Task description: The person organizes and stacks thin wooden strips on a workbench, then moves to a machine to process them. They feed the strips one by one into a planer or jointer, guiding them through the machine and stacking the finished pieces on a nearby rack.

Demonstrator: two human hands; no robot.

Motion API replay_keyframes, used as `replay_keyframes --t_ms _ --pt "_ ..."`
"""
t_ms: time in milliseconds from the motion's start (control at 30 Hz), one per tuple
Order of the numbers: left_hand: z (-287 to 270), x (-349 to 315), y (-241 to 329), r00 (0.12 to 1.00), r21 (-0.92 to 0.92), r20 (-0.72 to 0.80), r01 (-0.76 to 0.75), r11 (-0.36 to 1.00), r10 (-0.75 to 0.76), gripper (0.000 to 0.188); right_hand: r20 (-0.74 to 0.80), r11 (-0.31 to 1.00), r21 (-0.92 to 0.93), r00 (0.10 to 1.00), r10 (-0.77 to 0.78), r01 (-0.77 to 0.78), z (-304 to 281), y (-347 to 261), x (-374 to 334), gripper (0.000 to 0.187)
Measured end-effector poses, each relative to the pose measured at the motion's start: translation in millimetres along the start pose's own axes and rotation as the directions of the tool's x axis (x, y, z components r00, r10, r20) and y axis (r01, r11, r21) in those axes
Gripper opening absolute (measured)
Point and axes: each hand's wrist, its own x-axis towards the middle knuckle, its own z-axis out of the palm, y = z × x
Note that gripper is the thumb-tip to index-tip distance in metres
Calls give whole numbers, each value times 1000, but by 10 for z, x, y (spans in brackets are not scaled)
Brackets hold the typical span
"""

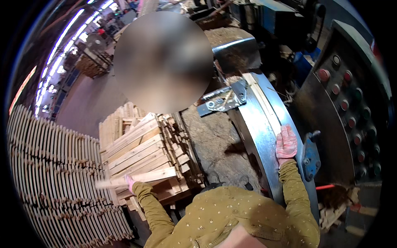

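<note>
My left hand [129, 183], in a pink glove, is closed round a pale wooden board [155, 175] at the front of a stack of boards [138, 151]. Part of that hand is hidden behind the board and the sleeve. On the right, my right hand [286, 142] wears a pink-and-white glove and lies flat, fingers stretched forward. It presses at the near end of a long, narrow wooden strip [263, 102]. The strip lies lengthwise along a shiny metal machine table [257, 136], its far end near a metal hood [237, 53].
A metal bracket [225, 98] juts over the table's left edge; a blue clamp piece [311, 157] stands on its right. A control panel [347, 103] with coloured buttons rises at far right. Rows of stacked slats [53, 177] fill the left. A blurred round patch hides the upper middle.
</note>
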Motion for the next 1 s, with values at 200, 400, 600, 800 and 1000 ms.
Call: replay_keyframes --t_ms 200,400,600,800,1000 --pt "1586 -1756 1447 748 -338 255 -524 782 612 75 -143 979 178 987 -70 95 705 -71 582 37" --pt "2683 -3975 740 453 -303 627 -607 734 634 64 -145 892 425 984 -102 155 280 -1085 782 57" --pt "2163 -4346 -1098 64 121 992 -754 645 -112 71 386 990 -97 913 133 -103 -1250 -538 -746 55" --pt "1698 -3937 -1023 -218 312 920 -97 945 -326 49 502 887 -439 780 373 -142 -2197 -549 -1599 56" --pt "1439 -1888 -980 400 79 891 -603 794 216 47 105 984 -144 987 121 -105 -390 -314 -225 55"
